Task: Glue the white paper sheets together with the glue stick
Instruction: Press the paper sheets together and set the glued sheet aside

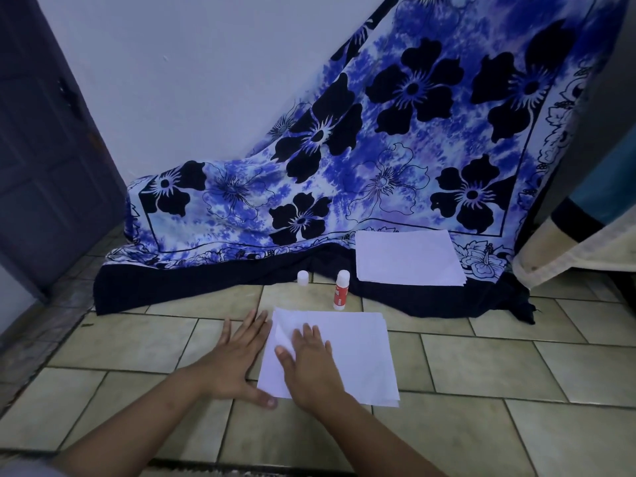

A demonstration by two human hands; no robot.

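Observation:
White paper sheets (358,349) lie stacked on the tiled floor in front of me. My right hand (311,363) presses flat on their left part, fingers straight. My left hand (237,352) lies flat on the floor just left of the sheets, fingertips by their left edge. The top left corner of the upper sheet looks slightly lifted or creased. A glue stick (340,290) with a red label stands upright beyond the sheets, uncapped, and its white cap (303,278) stands a little to its left. A second stack of white paper (407,257) rests on the cloth further back.
A blue flowered cloth (344,187) drapes from the wall down onto the tiled floor (481,359) behind the work spot. A dark door (44,149) is at the left. Pale bedding or furniture (578,249) juts in at the right.

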